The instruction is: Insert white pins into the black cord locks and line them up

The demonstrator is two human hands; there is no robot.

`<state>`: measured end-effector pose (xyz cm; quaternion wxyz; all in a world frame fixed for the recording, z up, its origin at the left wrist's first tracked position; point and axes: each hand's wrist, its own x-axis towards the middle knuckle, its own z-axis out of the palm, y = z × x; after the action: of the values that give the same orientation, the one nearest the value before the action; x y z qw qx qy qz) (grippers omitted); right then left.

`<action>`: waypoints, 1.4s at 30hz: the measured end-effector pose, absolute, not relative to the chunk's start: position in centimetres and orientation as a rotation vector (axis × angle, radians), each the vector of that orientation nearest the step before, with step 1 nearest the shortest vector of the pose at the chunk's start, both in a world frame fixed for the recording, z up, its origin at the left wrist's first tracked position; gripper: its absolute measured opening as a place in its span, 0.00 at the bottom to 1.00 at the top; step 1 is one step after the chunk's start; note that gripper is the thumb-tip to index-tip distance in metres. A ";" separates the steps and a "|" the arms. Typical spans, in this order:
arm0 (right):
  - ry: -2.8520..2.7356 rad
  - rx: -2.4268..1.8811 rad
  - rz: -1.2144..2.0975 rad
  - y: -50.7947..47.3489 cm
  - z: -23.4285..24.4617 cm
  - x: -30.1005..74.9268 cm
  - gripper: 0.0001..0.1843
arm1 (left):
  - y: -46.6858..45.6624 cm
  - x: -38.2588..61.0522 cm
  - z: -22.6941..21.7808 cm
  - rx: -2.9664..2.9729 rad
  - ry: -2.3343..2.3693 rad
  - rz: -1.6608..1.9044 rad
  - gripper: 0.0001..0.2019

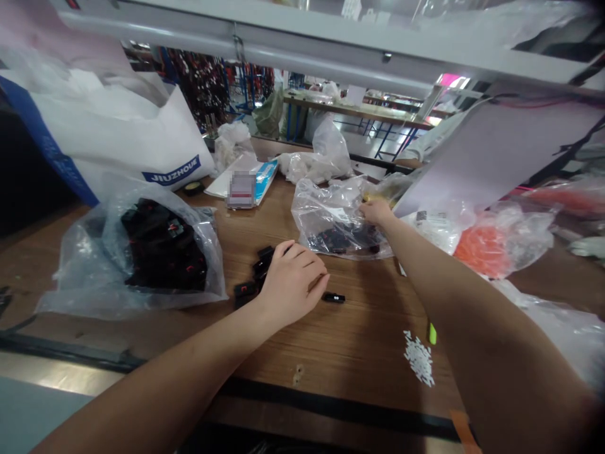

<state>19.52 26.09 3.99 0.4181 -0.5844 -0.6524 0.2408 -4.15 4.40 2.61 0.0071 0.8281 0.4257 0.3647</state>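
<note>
Bare forearms (155,384) reach over a wooden desk (368,334) to small black plastic parts (244,293)

Closest to the camera, both arms stretch forward from the bottom edge of the view. The left hand (293,284) lies palm down with its fingers loosely curled, right against a small cluster of the black parts at its thumb side and fingertips. Whether it holds one cannot be told. One more black part (333,297) lies alone on the desk, just beyond the hand's outer edge. The parts are small oblong blocks, some with red marks, scattered in a short, uneven row.

The right hand (375,213) is farther forward, its fingers bunched at the mouth of a clear plastic bag (326,211). The fingertips are partly hidden, so a grip on the film cannot be confirmed. More black parts lie inside that bag, low down near the hand.

To the left, well apart from both hands, a second clear bag (61,284) sits open around a heap of the same black parts (165,246). Small white pieces (418,358) lie scattered on the desk near the right forearm. Beyond the right hand, a clear bag of orange items (482,249) rests against a sheet of lilac paper (496,151).
</note>
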 end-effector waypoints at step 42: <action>-1.324 -0.784 -0.091 12.6 10.9 21.3 0.05 | 5.1 -4.6 0.2 2.652 1.690 0.701 0.15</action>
<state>21.27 12.58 10.89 0.7176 -0.3543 -0.5982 -0.0411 -4.62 5.14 0.23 -0.0399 0.8225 0.5241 0.2174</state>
